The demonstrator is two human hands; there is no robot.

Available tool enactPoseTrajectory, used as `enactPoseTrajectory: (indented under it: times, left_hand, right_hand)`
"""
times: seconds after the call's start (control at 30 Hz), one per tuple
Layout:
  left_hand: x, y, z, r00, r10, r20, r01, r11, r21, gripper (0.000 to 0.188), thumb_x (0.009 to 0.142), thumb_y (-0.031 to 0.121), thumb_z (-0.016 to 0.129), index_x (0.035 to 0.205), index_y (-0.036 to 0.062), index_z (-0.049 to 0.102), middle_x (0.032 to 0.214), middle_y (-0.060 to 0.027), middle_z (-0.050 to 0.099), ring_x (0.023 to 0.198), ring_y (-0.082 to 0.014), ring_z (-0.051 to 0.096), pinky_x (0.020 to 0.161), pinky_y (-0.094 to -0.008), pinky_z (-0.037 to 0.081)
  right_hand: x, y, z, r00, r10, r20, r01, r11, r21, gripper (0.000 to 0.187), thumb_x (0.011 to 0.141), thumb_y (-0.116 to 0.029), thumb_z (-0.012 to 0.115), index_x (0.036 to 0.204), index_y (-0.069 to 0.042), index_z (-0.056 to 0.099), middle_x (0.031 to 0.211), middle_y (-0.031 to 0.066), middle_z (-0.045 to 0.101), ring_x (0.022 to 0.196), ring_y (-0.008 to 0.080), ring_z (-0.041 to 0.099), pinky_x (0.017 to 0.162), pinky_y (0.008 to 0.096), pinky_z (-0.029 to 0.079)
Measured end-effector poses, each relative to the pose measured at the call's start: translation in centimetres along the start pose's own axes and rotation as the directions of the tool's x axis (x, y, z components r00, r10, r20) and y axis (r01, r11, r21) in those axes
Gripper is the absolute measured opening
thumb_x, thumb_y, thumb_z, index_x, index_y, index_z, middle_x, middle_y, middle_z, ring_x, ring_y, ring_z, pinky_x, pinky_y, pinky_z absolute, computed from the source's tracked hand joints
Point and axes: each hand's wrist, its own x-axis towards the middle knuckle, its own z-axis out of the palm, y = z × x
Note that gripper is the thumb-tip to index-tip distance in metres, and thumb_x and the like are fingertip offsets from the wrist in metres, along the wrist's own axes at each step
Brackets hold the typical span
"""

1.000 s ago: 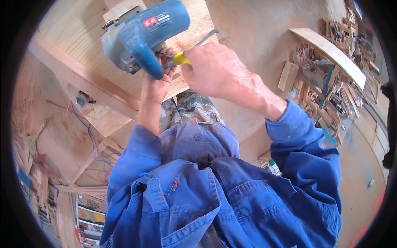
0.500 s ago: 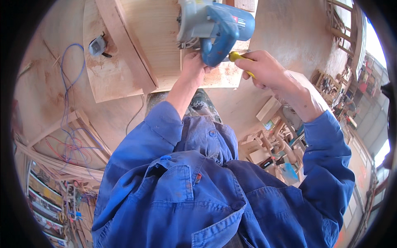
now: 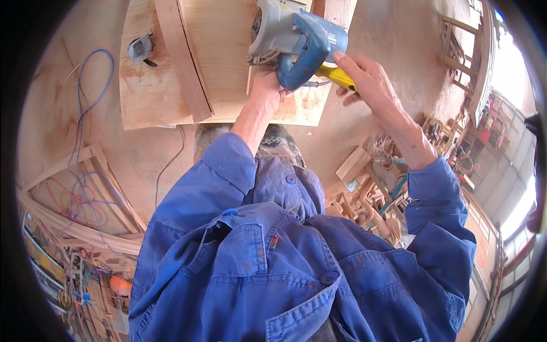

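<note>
A blue and grey circular saw [image 3: 307,48] rests on the pale wooden board [image 3: 228,91] in front of me. My left hand [image 3: 265,91] is closed at the saw's near lower edge, beside its blue handle; the fingertips are mostly hidden under the tool. In my right hand [image 3: 367,82] is a screwdriver with a yellow handle [image 3: 341,76], held just right of the saw's handle. The thumb lies along the top of the screwdriver and the other fingers curl below. Its tip is hidden at the saw. A grey cord [image 3: 316,84] shows under the yellow handle.
A wooden strip [image 3: 179,62] crosses the board at left, with a grey tape measure [image 3: 140,49] beyond it. Blue cable [image 3: 80,108] trails on the floor near a wooden frame [image 3: 94,171]. Wood offcuts [image 3: 364,211] are piled at right.
My right hand has shifted slightly and the screwdriver's handle sits more exposed, its thumb stretched further forward. The left hand stays at the saw. The whole view has shifted a little.
</note>
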Motion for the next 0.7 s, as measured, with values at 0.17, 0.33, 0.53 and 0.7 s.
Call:
enactPoseTrajectory:
  times: [0.17, 0.33, 0.53, 0.7]
  left_hand:
    - [0.1, 0.3, -0.9, 0.993, 0.098, 0.064, -0.092, 0.991, -0.100, 0.021, 0.102, 0.010, 0.055, 0.114, -0.0066, 0.063, 0.100, -0.0180, 0.073, 0.082, -0.0260, 0.074, 0.072, -0.0384, 0.065]
    - [-1.2, 1.7, -3.2, 0.993, 0.118, -0.003, -0.118, 0.992, 0.040, 0.029, 0.107, 0.012, 0.047, 0.119, -0.0106, 0.060, 0.113, -0.0252, 0.070, 0.098, -0.0316, 0.073, 0.091, -0.0437, 0.062]
    - [-0.4, -0.3, -6.3, 0.868, 0.496, -0.033, -0.476, 0.847, 0.238, 0.029, 0.101, 0.013, 0.063, 0.126, -0.0014, 0.057, 0.103, -0.0165, 0.071, 0.086, -0.0270, 0.074, 0.078, -0.0357, 0.062]
    - [-0.8, -1.4, -8.9, 0.464, 0.885, -0.038, -0.632, 0.360, 0.686, 0.022, 0.094, 0.008, 0.069, 0.115, 0.0008, 0.064, 0.088, -0.0065, 0.063, 0.071, -0.0210, 0.066, 0.060, -0.0345, 0.052]
  right_hand:
    - [0.4, -0.4, 0.0, 0.802, -0.561, 0.205, 0.521, 0.490, -0.698, 0.042, 0.097, -0.036, 0.058, 0.086, 0.001, 0.075, 0.071, 0.0205, 0.069, 0.063, 0.0336, 0.070, 0.061, 0.0419, 0.056]
    - [2.8, -0.8, 0.8, 0.570, -0.725, 0.386, 0.714, 0.204, -0.670, 0.037, 0.098, -0.039, 0.061, 0.092, -0.003, 0.068, 0.076, 0.0153, 0.070, 0.071, 0.0356, 0.070, 0.064, 0.0480, 0.055]
    - [4.6, -1.3, 2.3, 0.519, -0.855, 0.025, 0.741, 0.435, -0.512, 0.036, 0.097, -0.037, 0.061, 0.082, -0.005, 0.069, 0.078, 0.0176, 0.071, 0.067, 0.0365, 0.069, 0.060, 0.0473, 0.053]
    - [6.7, -1.6, 4.4, 0.074, -0.973, 0.221, 0.852, -0.053, -0.521, 0.029, 0.093, -0.028, 0.063, 0.081, -0.002, 0.062, 0.072, 0.0176, 0.064, 0.067, 0.0345, 0.068, 0.055, 0.0483, 0.048]
